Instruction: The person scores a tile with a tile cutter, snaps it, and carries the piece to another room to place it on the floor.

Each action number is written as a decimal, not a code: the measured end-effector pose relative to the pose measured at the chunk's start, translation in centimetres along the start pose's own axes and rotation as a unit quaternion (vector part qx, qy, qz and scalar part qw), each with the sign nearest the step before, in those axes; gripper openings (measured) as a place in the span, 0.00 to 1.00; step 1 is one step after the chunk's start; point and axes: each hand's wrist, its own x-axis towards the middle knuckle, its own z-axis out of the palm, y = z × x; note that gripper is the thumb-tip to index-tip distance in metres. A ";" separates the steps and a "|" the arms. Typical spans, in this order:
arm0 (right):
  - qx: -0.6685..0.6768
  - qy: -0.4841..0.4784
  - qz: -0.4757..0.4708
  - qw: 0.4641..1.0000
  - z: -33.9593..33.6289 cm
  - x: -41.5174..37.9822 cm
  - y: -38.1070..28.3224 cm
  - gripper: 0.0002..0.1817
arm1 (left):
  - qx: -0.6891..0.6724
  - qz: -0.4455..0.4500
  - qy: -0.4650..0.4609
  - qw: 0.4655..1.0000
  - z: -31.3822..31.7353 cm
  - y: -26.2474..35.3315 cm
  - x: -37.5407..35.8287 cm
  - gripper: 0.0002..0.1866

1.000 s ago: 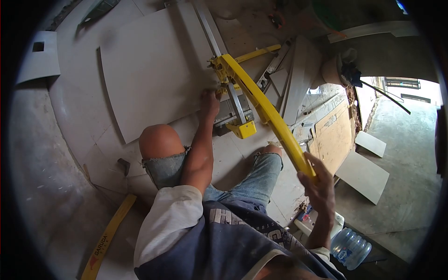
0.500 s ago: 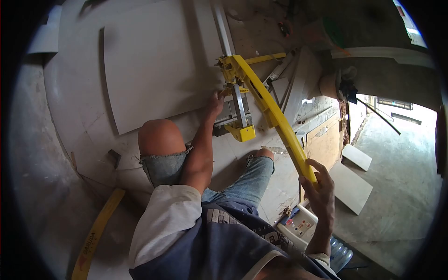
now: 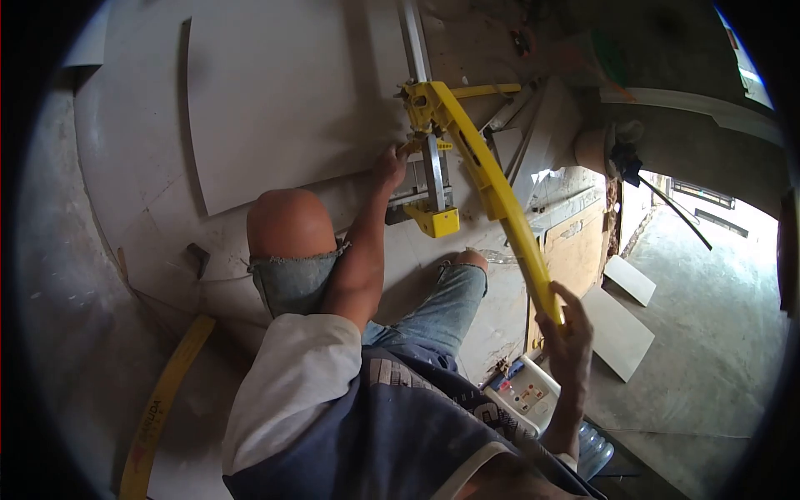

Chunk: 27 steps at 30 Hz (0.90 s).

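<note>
A yellow manual tile cutter [image 3: 429,104] with a silver rail stands in front of me, its long yellow handle [image 3: 500,204] slanting down to the right. My right hand [image 3: 573,333] is closed around the handle's lower end. Beside the cutter's yellow side piece, my left hand [image 3: 390,167] is closed, and it appears to grip that piece at the edge of a large pale tile [image 3: 283,100]. Its fingertips are partly hidden. The yellow end foot [image 3: 437,222] of the cutter shows just beyond my knees.
A curved yellow strip with lettering [image 3: 167,400] lies at lower left. On the right are a white power box with sockets [image 3: 527,392], a clear plastic bottle [image 3: 593,450], and two loose tile pieces [image 3: 618,333] on the concrete floor. Tile offcuts [image 3: 542,125] lie beyond the cutter.
The whole view has shifted slightly, so the tile and cutter sit higher in the picture. Both hands keep their places on the cutter, and the handle stays at nearly the same slant.
</note>
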 end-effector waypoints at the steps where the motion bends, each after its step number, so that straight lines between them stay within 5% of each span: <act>1: -0.023 0.016 -0.001 1.000 0.3 -0.4 0.6 0.23 | -0.025 0.003 -0.007 1.000 0.3 0.0 0.7 0.22; 7: -0.011 -0.004 0.071 0.997 0.2 -1.1 0.8 0.23 | -0.016 -0.009 -0.008 1.000 -0.5 1.4 -0.9 0.21; 17: -0.028 -0.025 0.054 0.998 2.9 -5.4 9.2 0.26 | -0.029 0.006 0.038 0.999 1.2 0.1 -4.8 0.18; 27: -0.020 -0.028 -0.050 0.998 4.0 -5.5 12.9 0.26 | -0.305 -0.052 0.118 0.944 4.9 -1.7 -5.9 0.21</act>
